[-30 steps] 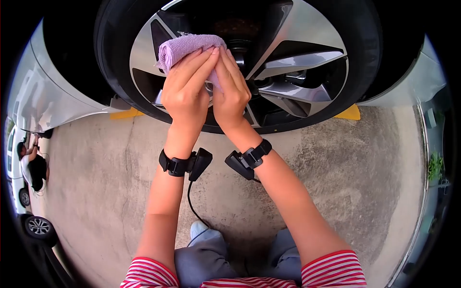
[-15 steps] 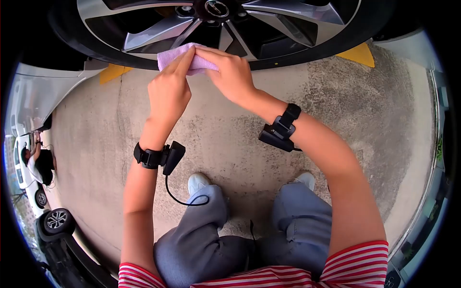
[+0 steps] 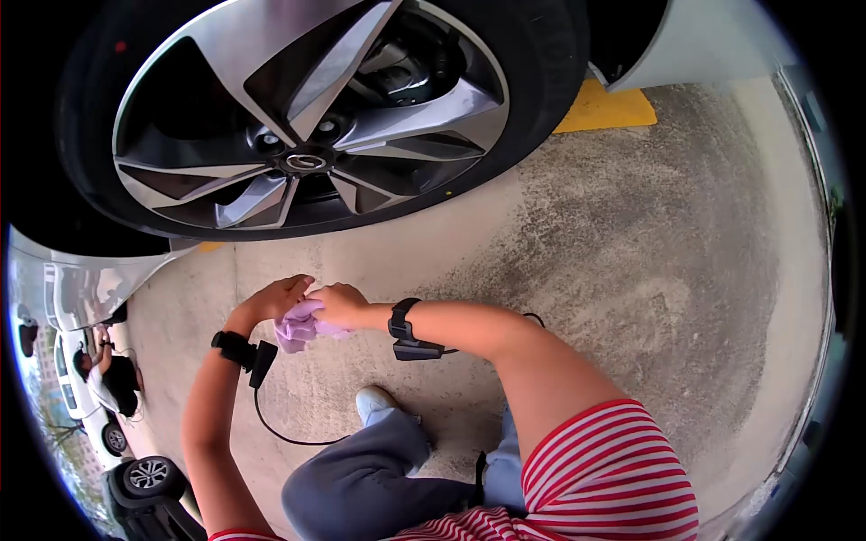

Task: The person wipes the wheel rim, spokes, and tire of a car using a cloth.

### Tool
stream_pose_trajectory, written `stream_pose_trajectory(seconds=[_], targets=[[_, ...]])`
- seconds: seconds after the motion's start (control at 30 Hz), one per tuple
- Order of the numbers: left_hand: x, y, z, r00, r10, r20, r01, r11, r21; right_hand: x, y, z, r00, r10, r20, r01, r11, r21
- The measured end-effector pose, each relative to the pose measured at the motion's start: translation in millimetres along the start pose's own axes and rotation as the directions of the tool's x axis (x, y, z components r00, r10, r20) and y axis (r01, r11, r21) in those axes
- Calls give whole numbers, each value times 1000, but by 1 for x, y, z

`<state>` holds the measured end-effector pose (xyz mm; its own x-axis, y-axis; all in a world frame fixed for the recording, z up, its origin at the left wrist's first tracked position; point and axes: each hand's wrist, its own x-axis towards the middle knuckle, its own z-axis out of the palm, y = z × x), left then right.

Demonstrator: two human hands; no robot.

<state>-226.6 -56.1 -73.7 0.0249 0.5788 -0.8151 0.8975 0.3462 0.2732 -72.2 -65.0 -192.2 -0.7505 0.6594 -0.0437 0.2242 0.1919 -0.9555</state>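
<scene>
A crumpled lilac cloth (image 3: pixel 299 330) hangs below my two hands, over the concrete floor and in front of the car wheel (image 3: pixel 307 162). My right hand (image 3: pixel 339 305) is closed with the cloth bunched in its fingers. Just beside it, my left hand (image 3: pixel 276 299) has its fingers stretched out along the cloth's upper edge; its palm side is partly hidden. Both hands are apart from the tyre (image 3: pixel 541 99). Each wrist wears a black strap with a small black box and a cable.
Yellow blocks lie near the wheel, the larger one (image 3: pixel 609 106) at its right. Pale car bodywork (image 3: pixel 722 45) extends at upper right. At the far left, a person (image 3: pixel 110 371) crouches by a white car. A dark vehicle's wheel (image 3: pixel 150 475) shows at lower left.
Both hands have drawn back from the tyre's lower edge toward my body with the cloth. The cloth went from flat to crumpled. More of the wheel is in view, as the camera has turned.
</scene>
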Motion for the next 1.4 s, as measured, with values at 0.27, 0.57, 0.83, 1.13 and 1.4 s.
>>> stream_pose_trajectory(seconds=[0.27, 0.57, 0.83, 1.13, 1.4], targets=[[-32, 60, -72, 924, 364, -119, -383, 878, -285, -20, -63, -209, 906, -421, 47, 357, 817, 453], [-106, 284, -83, 661, 744, 93, -656, 634, -409, -182, -146, -308, 969, -181, -167, 240, 850, 469], [-242, 345, -10, -222, 923, 315, -963, -258, 79, -361, -325, -227, 719, 96, -688, -279, 947, -159], [-427, 305, 151, -794, 592, 140, -560, -622, -547, -458, -557, 80, -354, -208, -912, -876, 416, 245], [-435, 262, 265, -623, 509, 595, -783, -392, -483, -501, -544, 193, -362, -119, -924, -864, 414, 285]])
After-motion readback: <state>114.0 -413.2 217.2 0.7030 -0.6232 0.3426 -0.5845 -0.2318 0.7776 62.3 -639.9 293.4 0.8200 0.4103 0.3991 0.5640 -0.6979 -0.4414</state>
